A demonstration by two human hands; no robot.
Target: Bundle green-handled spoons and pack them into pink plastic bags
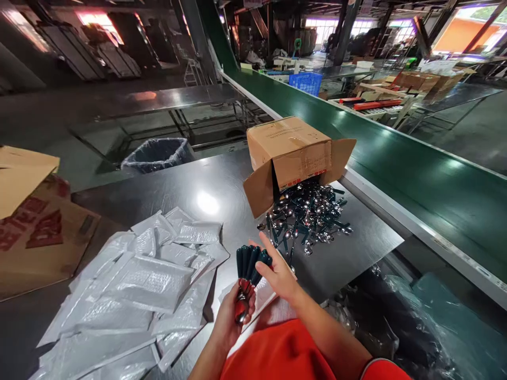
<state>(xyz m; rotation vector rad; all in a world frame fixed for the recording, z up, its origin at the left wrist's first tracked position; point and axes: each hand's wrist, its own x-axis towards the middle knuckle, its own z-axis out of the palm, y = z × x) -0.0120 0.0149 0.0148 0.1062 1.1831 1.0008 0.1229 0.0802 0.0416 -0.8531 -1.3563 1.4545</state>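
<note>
The bowls of the bunched spoons [246, 274] are mostly swallowed by the left hand [232, 315], so only a glint of metal and a red patch show beneath the dark green handles fanning upward; how many spoons make up the bunch cannot be counted. The left hand is clenched around that bunch at its lower end. The right hand [279, 273] rests its fingers against the handle tops, partly curled, touching rather than gripping them. Both forearms run down into an orange garment that the bottom edge cuts off.

The cardboard box [291, 155] lies tipped on its side on the table [186, 192], flaps spread, its inside dark and hard to read. Out of its mouth spills a heap of loose spoons [307, 219] with the same green handles, lying on the table just in front of the box, between the box and the hands. The bunch in hand sits near that heap, on the side away from the box.

Left of the box, well apart, a spread of white bubble mailers [138, 287] overlaps across the table; one more white piece lies half hidden under the hands. Behind the box to the left stands a bin [156, 154] lined with a dark bag, contents not visible. Right of the box runs a green conveyor belt [396, 163]. Far left of the box, a flattened carton [35, 232] with red print is cut by the frame
</note>
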